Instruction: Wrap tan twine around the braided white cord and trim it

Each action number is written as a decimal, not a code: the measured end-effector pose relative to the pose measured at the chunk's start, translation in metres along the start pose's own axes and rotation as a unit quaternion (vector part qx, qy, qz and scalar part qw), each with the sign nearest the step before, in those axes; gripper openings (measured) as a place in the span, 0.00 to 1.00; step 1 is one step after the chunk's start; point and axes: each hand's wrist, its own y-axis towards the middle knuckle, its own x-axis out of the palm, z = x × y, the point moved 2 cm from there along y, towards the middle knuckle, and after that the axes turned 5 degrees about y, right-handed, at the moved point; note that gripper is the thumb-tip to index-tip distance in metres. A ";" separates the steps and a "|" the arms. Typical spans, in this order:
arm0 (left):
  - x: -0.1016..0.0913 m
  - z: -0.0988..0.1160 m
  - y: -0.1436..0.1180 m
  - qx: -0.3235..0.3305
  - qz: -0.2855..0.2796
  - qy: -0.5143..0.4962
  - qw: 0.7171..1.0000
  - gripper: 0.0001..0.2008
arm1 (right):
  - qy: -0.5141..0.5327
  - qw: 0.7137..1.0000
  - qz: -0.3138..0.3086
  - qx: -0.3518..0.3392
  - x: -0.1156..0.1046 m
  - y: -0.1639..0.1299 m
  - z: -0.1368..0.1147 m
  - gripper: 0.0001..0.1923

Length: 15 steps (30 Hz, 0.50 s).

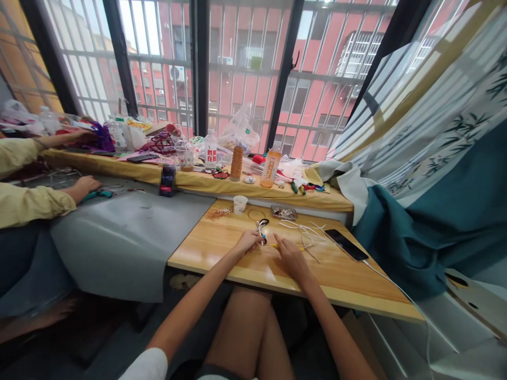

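Observation:
My left hand (247, 243) rests on the wooden table (222, 248) and pinches one end of a thin yellow cord (273, 246). My right hand (289, 256) pinches the same cord a little to the right. Just beyond my left fingers lies a small pair of scissors (262, 228). Several white cords (309, 232) lie loose past my right hand. Whether the yellow cord is knotted I cannot tell.
A black phone (346, 244) with a white cable lies to the right. A paper cup (240, 204), a bundle of tan cord (217, 213) and a small tray (284, 212) stand further back. The yellow sill (198, 181) holds bottles and clutter. Another person's hands (85, 186) work at the left.

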 end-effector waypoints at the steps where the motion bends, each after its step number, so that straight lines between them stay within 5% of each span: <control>1: 0.000 0.000 0.000 -0.003 -0.001 0.002 1.000 0.09 | 0.000 1.000 -0.001 0.004 0.002 0.000 0.001 0.20; 7: 0.001 -0.002 0.002 -0.008 -0.002 0.005 1.000 0.09 | -0.022 0.999 -0.005 0.044 -0.003 -0.001 -0.001 0.06; 15: 0.000 -0.002 0.001 -0.011 0.001 0.008 1.000 0.08 | -0.042 0.999 0.005 0.032 -0.008 0.002 -0.007 0.16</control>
